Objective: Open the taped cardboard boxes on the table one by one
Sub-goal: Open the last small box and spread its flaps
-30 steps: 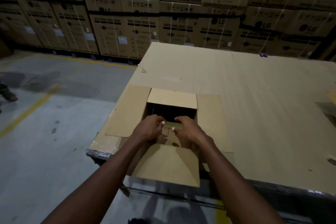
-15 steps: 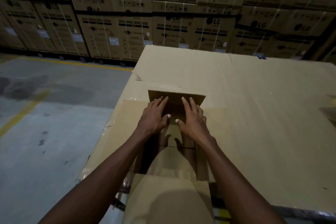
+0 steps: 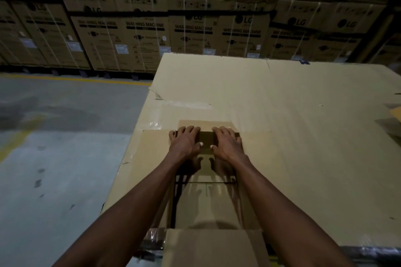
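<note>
Dim warehouse, stacked cartons blurred behind, cardboard-covered table, open box at its near edge, interior shadowed, near flap cropped, left hand and right hand flat, fingers spread, pressing far flap.

Under your hands you see a plain tan cardboard box with open flaps, unprinted, its inside a darker shadowed brown. It sits on a table topped with pale tan cardboard sheet, also plain. Ahead of you, stacked brown cardboard cartons carry black lettering, black bands, small white labels and pale vertical straps. To your left, the grey concrete floor shows yellow painted lines and dark blotches.
</note>
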